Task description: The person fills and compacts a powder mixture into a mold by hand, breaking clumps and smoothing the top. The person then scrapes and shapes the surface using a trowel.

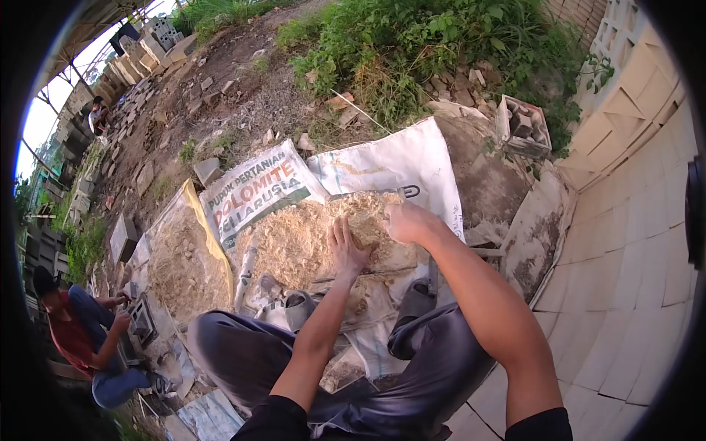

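Note:
A heap of crumbly tan sandy material [290, 246] lies in front of me on printed white sacks [426, 158]. My left hand [348, 250] is pressed onto the material with its fingers stretched out. To its right, my right hand [407, 223] is closed at the right side of the heap; whatever its fingers hold is hidden. Between and below my hands is a flat, sand-covered surface [393, 259] with a straight edge. My shoes [416, 300] stand just below it, one on each side.
A co-worker [84, 331] sits at the left by a grey block [140, 321], with another person [96, 116] farther back. Pale blocks [618, 272] are stacked along the right. A box of rubble [523, 125] lies near the plants [441, 44]. A second sand pile [184, 268] is left.

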`<state>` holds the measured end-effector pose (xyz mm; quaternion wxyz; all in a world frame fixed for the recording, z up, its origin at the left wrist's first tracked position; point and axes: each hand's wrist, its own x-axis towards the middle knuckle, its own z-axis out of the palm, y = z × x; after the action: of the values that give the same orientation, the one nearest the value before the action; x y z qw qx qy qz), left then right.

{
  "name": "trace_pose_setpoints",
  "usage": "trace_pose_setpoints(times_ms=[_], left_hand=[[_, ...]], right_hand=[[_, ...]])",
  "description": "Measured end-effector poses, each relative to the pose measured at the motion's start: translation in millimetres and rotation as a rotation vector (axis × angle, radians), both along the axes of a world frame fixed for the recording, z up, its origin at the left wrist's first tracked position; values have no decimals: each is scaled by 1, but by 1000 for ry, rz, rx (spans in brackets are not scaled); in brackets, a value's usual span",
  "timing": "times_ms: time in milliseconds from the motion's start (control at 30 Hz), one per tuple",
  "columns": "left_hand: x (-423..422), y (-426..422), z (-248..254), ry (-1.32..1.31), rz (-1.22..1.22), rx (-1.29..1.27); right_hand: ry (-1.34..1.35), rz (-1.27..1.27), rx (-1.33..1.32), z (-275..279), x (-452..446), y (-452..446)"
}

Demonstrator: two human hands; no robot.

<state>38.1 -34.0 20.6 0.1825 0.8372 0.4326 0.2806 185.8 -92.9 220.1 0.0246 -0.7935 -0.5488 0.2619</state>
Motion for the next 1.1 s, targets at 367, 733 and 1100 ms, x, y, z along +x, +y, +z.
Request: trace_pose_setpoints(times_ms=[367, 733, 1100], left_hand=[[-2, 44, -22, 52, -250, 40], [18, 35, 0, 142, -357, -24], [33, 48, -11, 271, 11, -38]], right_hand=[[-105, 42, -93, -38, 6, 7], [-132, 55, -83, -33, 10, 4], [-38, -31, -237, -16, 13, 4]])
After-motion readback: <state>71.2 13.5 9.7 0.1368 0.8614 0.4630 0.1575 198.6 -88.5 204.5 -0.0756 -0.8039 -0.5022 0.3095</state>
